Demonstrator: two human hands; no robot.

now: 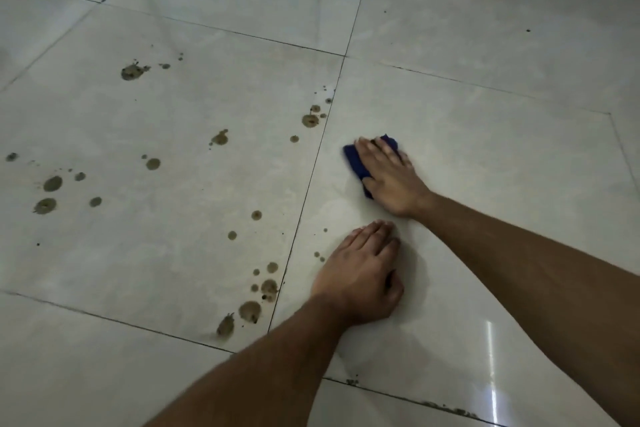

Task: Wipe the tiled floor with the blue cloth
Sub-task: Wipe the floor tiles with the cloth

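- Nearest, the left hand point(360, 279) rests on the tiled floor point(485, 149) with fingers loosely together, holding nothing; it looks like a prop.
- Beyond it, the right hand point(391, 177) presses flat on the blue cloth point(355, 159), fingers straight, so its grip is a spread palm, not a clench.
- The cloth's long axis runs near-to-far, slanting leftward.
- The brown stains point(310, 120) lie to the cloth's left across the grout line point(311, 177), so the next stroke probably goes leftward; the right hand is nearer the far ones.
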